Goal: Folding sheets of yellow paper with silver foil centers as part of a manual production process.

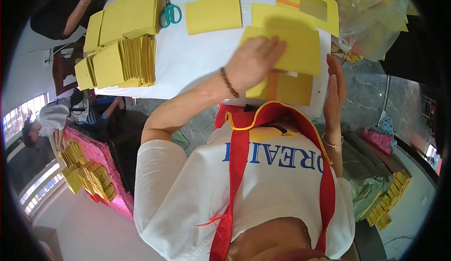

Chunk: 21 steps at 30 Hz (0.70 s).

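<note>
Paper lies all over the white table [188, 68]. At far left, on a pink cloth [101, 155] lower down, sit small yellow bundles [87, 171], with a seated person [44, 120] just beside them. On the table's left part rest stacks [122, 59] of folded yellow sheets, some flat and some standing on edge. Behind them a second person's arm [80, 7] reaches in from the top left corner. Green-handled scissors [169, 12] lie just right of the stacks, and a single yellow sheet [213, 14] lies flat beside them.

The left hand [253, 61] lies palm down on the top sheet [293, 49] of a small yellow pile near the table's front edge, fingers straight and close together, flat on the paper, a bead bracelet [229, 83] at the wrist. Under that pile an orange-yellow sheet [291, 89] shows at the near edge.

The right hand [335, 91] stands on edge just right of the pile, fingers straight and held together, palm toward the paper's side; whether it touches cannot be told. A thin bangle [331, 143] circles its wrist. Behind, a yellow envelope [310, 4] with a window lies flat, and a clear bag [371, 23] sits at far right.
</note>
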Each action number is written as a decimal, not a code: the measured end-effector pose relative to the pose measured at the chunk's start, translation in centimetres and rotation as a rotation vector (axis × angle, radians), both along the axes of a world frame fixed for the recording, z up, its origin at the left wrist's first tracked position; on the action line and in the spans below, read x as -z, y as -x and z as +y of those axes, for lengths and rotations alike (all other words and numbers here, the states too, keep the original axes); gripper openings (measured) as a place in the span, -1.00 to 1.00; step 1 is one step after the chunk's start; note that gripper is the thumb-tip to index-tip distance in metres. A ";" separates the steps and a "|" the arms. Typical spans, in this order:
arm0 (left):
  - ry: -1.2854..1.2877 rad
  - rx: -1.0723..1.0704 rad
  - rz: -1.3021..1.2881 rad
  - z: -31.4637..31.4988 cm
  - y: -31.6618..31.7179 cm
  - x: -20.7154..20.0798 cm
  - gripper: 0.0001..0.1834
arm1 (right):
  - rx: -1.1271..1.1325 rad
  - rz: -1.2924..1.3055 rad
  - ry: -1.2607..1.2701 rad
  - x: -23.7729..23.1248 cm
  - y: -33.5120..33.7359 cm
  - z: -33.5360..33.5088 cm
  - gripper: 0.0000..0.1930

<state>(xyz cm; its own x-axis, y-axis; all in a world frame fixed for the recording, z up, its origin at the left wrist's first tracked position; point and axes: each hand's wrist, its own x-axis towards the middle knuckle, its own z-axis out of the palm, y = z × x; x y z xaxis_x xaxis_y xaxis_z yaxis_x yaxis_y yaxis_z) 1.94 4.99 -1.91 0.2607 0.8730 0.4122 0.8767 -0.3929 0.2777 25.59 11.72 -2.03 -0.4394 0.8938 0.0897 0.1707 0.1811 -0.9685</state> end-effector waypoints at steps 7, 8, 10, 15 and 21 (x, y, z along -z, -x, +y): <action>-0.308 -0.372 0.159 0.9 13.0 4.6 -0.34 | 0.020 -0.117 0.051 1.5 -0.1 -0.9 -0.64; -0.260 -0.398 0.260 1.0 14.2 6.4 -0.34 | 0.014 -0.118 0.049 1.5 0.2 -1.0 -0.64; -0.212 -0.416 0.359 1.2 14.6 7.9 -0.34 | -0.014 -0.135 0.017 1.8 0.5 -0.9 -0.68; -0.046 -0.397 0.363 1.1 15.3 9.8 -0.32 | -0.003 -0.183 -0.016 2.4 0.7 -1.2 -0.71; 0.053 -0.340 0.347 1.1 16.0 10.4 -0.36 | -0.008 -0.244 -0.087 2.7 0.8 -1.1 -0.74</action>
<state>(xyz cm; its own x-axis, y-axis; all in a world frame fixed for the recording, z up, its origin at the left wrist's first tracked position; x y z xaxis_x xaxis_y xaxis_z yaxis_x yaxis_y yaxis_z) -14.06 6.07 -12.27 0.0716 0.9498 0.3045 0.9972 -0.0618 -0.0418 24.78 10.60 -4.77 -0.4645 0.8837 0.0566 0.3959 0.2644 -0.8794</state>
